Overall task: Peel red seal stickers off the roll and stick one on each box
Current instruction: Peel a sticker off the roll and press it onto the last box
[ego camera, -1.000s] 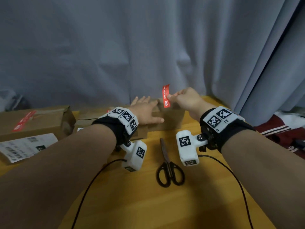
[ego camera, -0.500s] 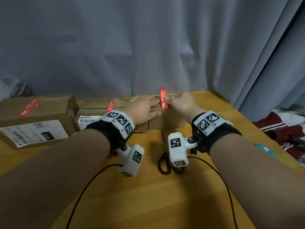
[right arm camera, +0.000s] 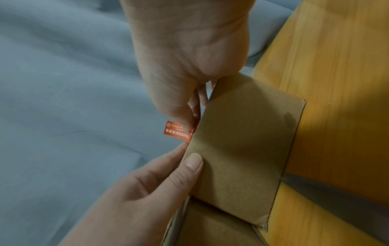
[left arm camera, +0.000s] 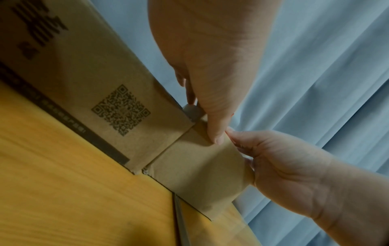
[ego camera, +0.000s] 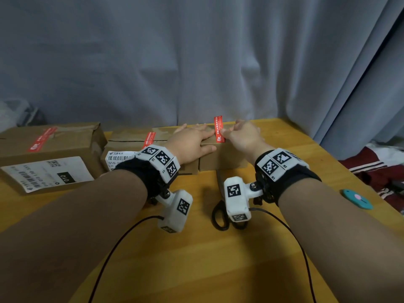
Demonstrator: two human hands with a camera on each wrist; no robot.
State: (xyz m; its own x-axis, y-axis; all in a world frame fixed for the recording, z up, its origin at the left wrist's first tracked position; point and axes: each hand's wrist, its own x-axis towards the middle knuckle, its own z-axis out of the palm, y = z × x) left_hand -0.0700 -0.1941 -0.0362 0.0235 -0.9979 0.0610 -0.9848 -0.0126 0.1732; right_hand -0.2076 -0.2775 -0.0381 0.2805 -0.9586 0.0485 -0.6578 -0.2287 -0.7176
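- Sticker (ego camera: 219, 129), red and narrow, stands almost upright at the near top edge of the right-hand box (ego camera: 227, 159); its lower end looks tacked to the cardboard, its upper end stands free against the curtain (ego camera: 196, 62).
- My right hand (ego camera: 242, 136) pinches the sticker between thumb and fingertip, so I can steer it flat across the box seam.
- My left hand (ego camera: 192, 142) lies flat on the box top, fingers straight, thumb over the near edge. I judge it is there to keep the light box from sliding while I press.
- Both hands sit close together at the far side of the table (ego camera: 196, 259), wrists low, forearms reaching straight forward.
- 2 other boxes to the left, the middle box (ego camera: 129, 141) and the big box (ego camera: 54, 147), already carry red strips, so I take this box to be the third.
- Scissors (ego camera: 219, 217) lie near, under my right wrist, untouched.
- I cannot see the roll anywhere.
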